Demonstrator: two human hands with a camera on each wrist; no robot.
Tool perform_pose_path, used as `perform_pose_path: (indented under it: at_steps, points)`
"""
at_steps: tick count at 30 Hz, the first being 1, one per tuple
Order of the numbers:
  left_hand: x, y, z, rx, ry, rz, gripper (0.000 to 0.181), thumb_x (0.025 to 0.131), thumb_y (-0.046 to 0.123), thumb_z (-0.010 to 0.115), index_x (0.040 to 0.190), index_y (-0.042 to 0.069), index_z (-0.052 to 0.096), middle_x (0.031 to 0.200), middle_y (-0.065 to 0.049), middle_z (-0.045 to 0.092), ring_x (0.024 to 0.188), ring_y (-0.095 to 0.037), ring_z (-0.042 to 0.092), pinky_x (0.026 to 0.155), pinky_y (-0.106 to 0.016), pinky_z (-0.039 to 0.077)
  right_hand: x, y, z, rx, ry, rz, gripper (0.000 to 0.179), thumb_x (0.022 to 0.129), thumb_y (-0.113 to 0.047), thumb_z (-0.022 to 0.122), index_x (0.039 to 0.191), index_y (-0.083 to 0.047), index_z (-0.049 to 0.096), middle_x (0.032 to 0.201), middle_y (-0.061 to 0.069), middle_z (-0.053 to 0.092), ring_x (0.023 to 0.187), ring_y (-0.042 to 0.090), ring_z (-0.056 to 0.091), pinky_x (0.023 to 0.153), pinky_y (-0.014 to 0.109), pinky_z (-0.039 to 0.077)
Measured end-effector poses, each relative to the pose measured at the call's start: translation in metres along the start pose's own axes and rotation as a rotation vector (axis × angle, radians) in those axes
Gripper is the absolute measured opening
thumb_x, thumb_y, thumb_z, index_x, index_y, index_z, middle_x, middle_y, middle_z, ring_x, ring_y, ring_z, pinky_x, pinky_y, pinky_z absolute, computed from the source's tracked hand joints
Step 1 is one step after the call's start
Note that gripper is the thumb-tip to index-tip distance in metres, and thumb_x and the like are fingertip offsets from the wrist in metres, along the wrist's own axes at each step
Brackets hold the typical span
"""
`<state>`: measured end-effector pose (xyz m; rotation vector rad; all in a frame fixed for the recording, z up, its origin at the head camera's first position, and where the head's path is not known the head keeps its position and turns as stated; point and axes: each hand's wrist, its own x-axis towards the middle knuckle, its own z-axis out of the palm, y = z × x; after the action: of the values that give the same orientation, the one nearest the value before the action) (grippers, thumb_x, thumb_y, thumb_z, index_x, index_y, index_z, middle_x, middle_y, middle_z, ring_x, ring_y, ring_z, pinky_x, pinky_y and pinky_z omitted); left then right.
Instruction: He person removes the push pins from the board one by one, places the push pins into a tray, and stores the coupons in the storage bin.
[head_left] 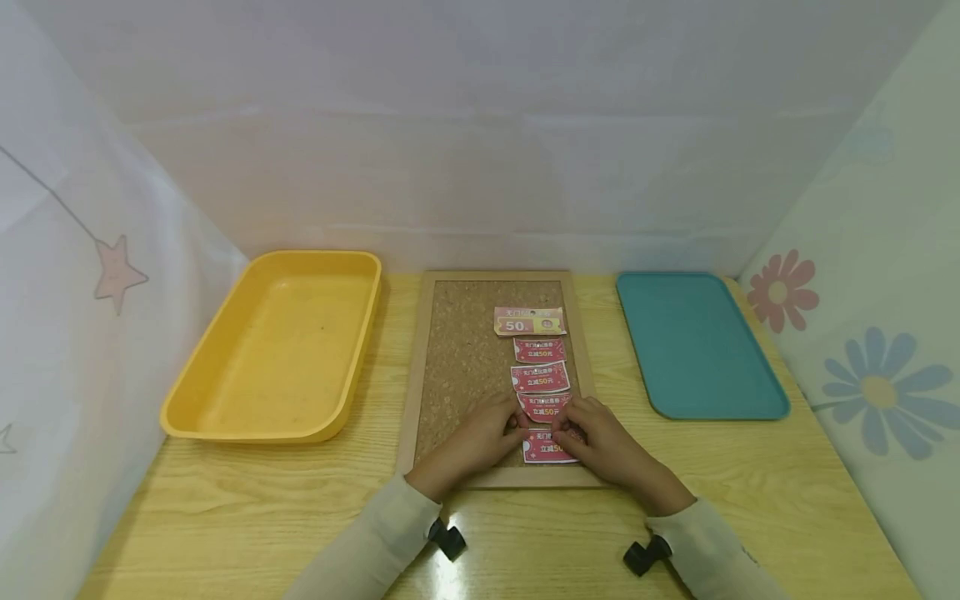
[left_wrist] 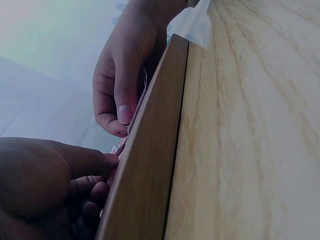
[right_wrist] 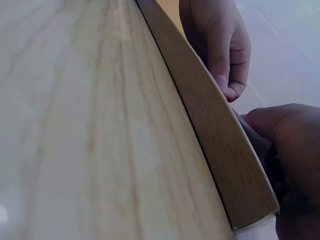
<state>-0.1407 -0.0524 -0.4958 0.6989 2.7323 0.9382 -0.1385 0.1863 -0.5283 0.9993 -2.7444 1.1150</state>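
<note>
Several red paper coupons run down the right side of a wood-framed cork board (head_left: 457, 350), below a larger pink and yellow coupon (head_left: 528, 322). The lowest red coupon (head_left: 542, 455) lies between both hands near the board's front edge. My left hand (head_left: 486, 432) pinches at its upper left corner, thumb and forefinger close together. On the other side my right hand (head_left: 603, 440) grips its right end; the coupon's edge (right_wrist: 257, 140) stands raised under that thumb in the right wrist view. Both hands partly cover the red coupon just above (head_left: 542, 407). Small pins show on some coupons.
A deep yellow tray (head_left: 360, 350) stands left of the board. To the right lies a flat teal tray (head_left: 701, 350). All rest on a wooden table (head_left: 517, 533), with white cloth walls behind and at both sides.
</note>
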Motion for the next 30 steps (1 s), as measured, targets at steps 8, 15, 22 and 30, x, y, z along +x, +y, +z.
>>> perform_pose_path:
  at_steps: [8,15,22,30]
  points:
    - [-0.001,0.000,-0.001,0.003,0.014,0.004,0.010,0.092,0.028,0.068,0.087,0.022,0.062,0.086,0.009,0.051,0.083,-0.011,0.048,0.079,-0.033,0.040,0.000,0.000,-0.001,0.001,0.002,0.023,0.007,0.095,-0.029,0.064,0.091,-0.023,0.064,0.088,-0.018,0.050,0.078,0.007,0.041,0.066,0.026,0.038]
    - [0.002,-0.011,-0.004,-0.111,-0.024,0.027,0.008,0.093,0.024,0.067,0.087,0.021,0.062,0.085,0.009,0.055,0.080,-0.008,0.051,0.073,-0.028,0.045,0.001,-0.004,-0.004,0.037,0.003,0.047,0.005,0.095,-0.027,0.064,0.091,-0.025,0.063,0.088,-0.017,0.052,0.078,0.008,0.042,0.066,0.026,0.039]
    - [0.005,-0.016,-0.013,-0.212,-0.087,0.047,0.008,0.094,0.020,0.066,0.087,0.017,0.062,0.082,0.006,0.056,0.076,-0.010,0.052,0.068,-0.027,0.045,0.002,-0.002,-0.004,0.105,0.006,0.105,0.004,0.097,-0.031,0.062,0.093,-0.028,0.062,0.086,-0.017,0.052,0.078,0.010,0.043,0.067,0.028,0.040]
    - [0.003,-0.017,-0.021,-0.266,-0.133,-0.015,0.009,0.097,0.026,0.062,0.091,0.019,0.062,0.082,0.005,0.057,0.073,-0.010,0.052,0.064,-0.027,0.046,-0.001,0.000,-0.006,0.200,0.007,0.143,0.004,0.097,-0.031,0.061,0.095,-0.028,0.064,0.088,-0.012,0.055,0.079,0.012,0.045,0.067,0.028,0.042]
